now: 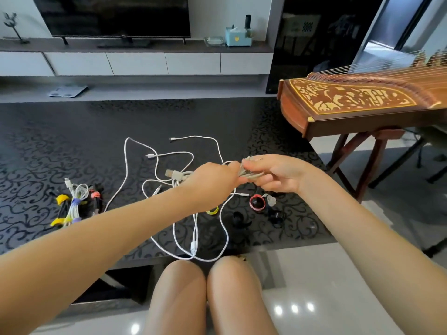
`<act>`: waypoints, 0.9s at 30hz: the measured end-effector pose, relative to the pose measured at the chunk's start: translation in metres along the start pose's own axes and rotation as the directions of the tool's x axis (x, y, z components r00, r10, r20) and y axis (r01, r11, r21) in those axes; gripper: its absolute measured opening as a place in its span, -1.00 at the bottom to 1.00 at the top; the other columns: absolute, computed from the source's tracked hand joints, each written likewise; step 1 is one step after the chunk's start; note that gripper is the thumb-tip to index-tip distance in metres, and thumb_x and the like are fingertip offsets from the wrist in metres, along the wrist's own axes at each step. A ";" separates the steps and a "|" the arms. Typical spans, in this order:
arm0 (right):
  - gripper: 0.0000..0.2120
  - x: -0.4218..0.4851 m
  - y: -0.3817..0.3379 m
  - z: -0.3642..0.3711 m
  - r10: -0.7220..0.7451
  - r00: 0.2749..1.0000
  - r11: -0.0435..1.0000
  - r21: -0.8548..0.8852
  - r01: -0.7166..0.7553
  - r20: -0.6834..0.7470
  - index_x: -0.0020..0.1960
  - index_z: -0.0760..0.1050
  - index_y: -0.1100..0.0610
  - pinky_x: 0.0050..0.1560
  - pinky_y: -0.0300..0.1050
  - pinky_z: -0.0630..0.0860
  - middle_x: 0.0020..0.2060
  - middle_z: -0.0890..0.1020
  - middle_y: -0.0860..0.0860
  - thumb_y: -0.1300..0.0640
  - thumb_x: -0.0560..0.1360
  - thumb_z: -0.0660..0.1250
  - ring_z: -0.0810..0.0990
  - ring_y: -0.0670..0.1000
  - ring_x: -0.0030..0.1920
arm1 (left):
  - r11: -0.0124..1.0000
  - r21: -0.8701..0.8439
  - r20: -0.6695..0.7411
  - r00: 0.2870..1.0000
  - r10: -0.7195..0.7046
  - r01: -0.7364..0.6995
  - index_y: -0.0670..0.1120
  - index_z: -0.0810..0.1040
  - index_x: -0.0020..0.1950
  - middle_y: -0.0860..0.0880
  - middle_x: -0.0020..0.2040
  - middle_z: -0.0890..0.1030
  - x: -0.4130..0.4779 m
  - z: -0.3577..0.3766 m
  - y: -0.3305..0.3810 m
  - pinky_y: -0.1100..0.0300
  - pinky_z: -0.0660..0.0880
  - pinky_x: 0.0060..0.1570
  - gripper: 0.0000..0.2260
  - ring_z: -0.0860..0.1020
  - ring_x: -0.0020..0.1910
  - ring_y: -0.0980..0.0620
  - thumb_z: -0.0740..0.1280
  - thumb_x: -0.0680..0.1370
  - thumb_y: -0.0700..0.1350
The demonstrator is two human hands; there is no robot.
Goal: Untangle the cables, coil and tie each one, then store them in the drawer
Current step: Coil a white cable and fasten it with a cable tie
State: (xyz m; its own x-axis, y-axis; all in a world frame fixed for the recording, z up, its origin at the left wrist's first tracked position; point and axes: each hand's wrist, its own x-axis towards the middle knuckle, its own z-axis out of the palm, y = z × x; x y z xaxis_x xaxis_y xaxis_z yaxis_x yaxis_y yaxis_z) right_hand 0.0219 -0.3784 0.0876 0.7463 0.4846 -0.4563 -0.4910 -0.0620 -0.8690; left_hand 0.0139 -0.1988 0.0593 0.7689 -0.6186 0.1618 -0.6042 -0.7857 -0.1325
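My left hand [212,180] and my right hand [273,174] meet above the dark table [60,146], both gripping a folded bundle of grey cable [249,174]. Its USB plug [173,174] sticks out to the left of my left hand. Below and behind the hands, several loose white cables [193,155] lie tangled on the table and trail over its front edge. At the left lies a pile of coiled cables [75,204] bound with yellow, purple and pink ties.
Loose ties lie under my right hand: a red ring [257,202], a yellow one [212,211], black ones [238,217]. A wooden zither [362,102] on a stand is at the right. A TV cabinet with white drawers [135,62] runs along the back.
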 end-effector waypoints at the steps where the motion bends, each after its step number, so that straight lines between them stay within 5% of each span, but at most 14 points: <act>1: -0.83 -0.002 0.002 -0.007 -0.096 0.991 0.991 -0.098 0.087 -0.097 -0.07 0.50 0.20 -0.65 -0.34 0.25 -0.35 0.49 0.05 0.08 0.52 0.30 0.32 -0.15 -0.57 | 0.988 -0.136 -0.023 0.997 -0.078 0.074 -0.11 0.25 -0.07 0.01 -0.36 0.38 0.003 0.003 0.002 0.13 0.12 -0.47 -0.76 0.36 -0.45 -0.03 0.08 0.66 0.03; 3: -0.84 -0.008 0.014 -0.023 -0.273 0.895 0.946 -0.269 0.182 -0.352 0.00 0.56 0.20 -0.57 -0.26 0.37 -0.38 0.54 0.03 0.10 0.54 0.32 0.41 -0.10 -0.52 | 0.839 -0.466 0.031 0.952 -0.304 0.283 -0.10 0.22 -0.19 0.02 -0.38 0.34 0.008 0.009 0.001 0.15 0.14 -0.46 -0.70 0.29 -0.46 0.04 0.07 0.65 0.06; 5: -0.84 -0.018 0.039 -0.035 -0.399 0.756 0.874 -0.465 0.142 -0.519 -0.03 0.60 0.20 -0.48 -0.18 0.45 -0.36 0.59 0.01 0.13 0.54 0.32 0.47 -0.09 -0.47 | 0.411 -0.810 0.210 0.861 -0.464 0.419 -0.07 0.23 -0.28 0.02 -0.41 0.31 0.010 0.019 -0.007 0.22 0.19 -0.49 -0.66 0.26 -0.47 0.06 0.11 0.65 0.03; 7: -0.86 -0.026 0.075 -0.043 -0.507 0.660 0.697 -0.715 -0.065 -0.554 -0.12 0.63 0.14 -0.28 -0.14 0.48 -0.33 0.64 -0.06 0.10 0.51 0.35 0.54 -0.08 -0.35 | -0.102 -0.902 0.421 0.800 -0.428 0.420 -0.04 0.24 -0.31 0.05 -0.48 0.24 0.009 0.027 -0.013 0.32 0.14 -0.58 -0.67 0.19 -0.55 0.12 0.13 0.65 0.00; 9: -0.93 -0.033 0.108 -0.045 -0.571 0.615 0.542 -0.813 -0.214 -0.543 -0.13 0.65 0.09 -0.17 -0.14 0.44 -0.27 0.66 -0.06 0.10 0.45 0.41 0.57 -0.04 -0.24 | -0.302 -0.847 0.527 0.768 -0.365 0.438 -0.04 0.26 -0.30 0.09 -0.53 0.22 0.004 0.037 -0.017 0.34 0.11 -0.63 -0.67 0.15 -0.60 0.16 0.16 0.64 0.02; 13: -0.73 -0.030 0.150 -0.051 -0.581 0.630 0.444 -0.850 -0.285 -0.515 0.07 0.61 0.10 -0.11 -0.09 0.42 -0.18 0.59 -0.02 0.07 0.40 0.49 0.53 0.04 -0.14 | -0.306 -0.799 0.598 0.732 -0.325 0.517 -0.06 0.32 -0.30 0.09 -0.54 0.23 -0.004 0.050 -0.019 0.36 0.10 -0.62 -0.67 0.16 -0.60 0.15 0.27 0.58 0.06; 17: -0.81 -0.015 0.159 -0.058 -0.537 0.676 0.433 -0.853 -0.292 -0.504 0.02 0.59 0.14 -0.06 -0.12 0.43 -0.12 0.61 0.02 0.08 0.46 0.43 0.56 0.06 -0.07 | -0.070 -0.826 0.546 0.766 -0.339 0.559 -0.04 0.38 -0.36 0.11 -0.56 0.28 0.000 0.052 -0.006 0.30 0.14 -0.58 -0.69 0.19 -0.57 0.12 0.45 0.46 -0.02; 20: -0.89 -0.008 0.151 -0.062 -0.461 0.663 0.645 -0.736 -0.207 -0.590 -0.08 0.57 0.14 -0.16 -0.23 0.42 -0.24 0.59 -0.02 0.12 0.45 0.44 0.54 -0.03 -0.22 | 0.255 -0.822 0.433 0.850 -0.300 0.509 -0.09 0.53 -0.28 0.11 -0.52 0.41 0.017 0.052 0.013 0.32 0.28 -0.50 -0.83 0.35 -0.55 0.16 0.49 0.41 -0.09; 22: -0.94 -0.008 0.139 -0.064 -0.381 0.691 0.811 -0.581 -0.069 -0.614 -0.17 0.56 0.09 -0.24 -0.25 0.49 -0.30 0.60 -0.04 0.15 0.45 0.44 0.54 -0.10 -0.32 | 0.373 -0.812 0.372 0.891 -0.261 0.449 -0.13 0.55 -0.24 0.08 -0.45 0.46 0.031 0.054 0.027 0.30 0.31 -0.39 -0.85 0.40 -0.45 0.17 0.47 0.43 -0.10; 27: -0.92 -0.006 0.109 -0.068 -0.357 0.748 0.927 -0.311 0.210 -0.559 -0.16 0.59 0.14 -0.36 -0.32 0.50 -0.40 0.64 -0.01 0.27 0.49 0.38 0.56 -0.15 -0.42 | 0.195 -0.850 0.452 0.867 -0.209 0.490 -0.13 0.43 -0.27 0.07 -0.49 0.34 0.067 0.064 0.046 0.37 0.21 -0.58 -0.77 0.27 -0.59 0.20 0.42 0.48 -0.10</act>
State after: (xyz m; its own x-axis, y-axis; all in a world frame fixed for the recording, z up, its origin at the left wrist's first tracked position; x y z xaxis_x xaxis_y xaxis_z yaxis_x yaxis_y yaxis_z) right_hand -0.0057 -0.4471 -0.0174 0.9849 -0.1035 -0.1387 -0.1592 -0.2272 -0.9608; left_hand 0.0507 -0.2761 0.0017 0.8877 -0.3700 -0.2742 0.0814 -0.4599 0.8842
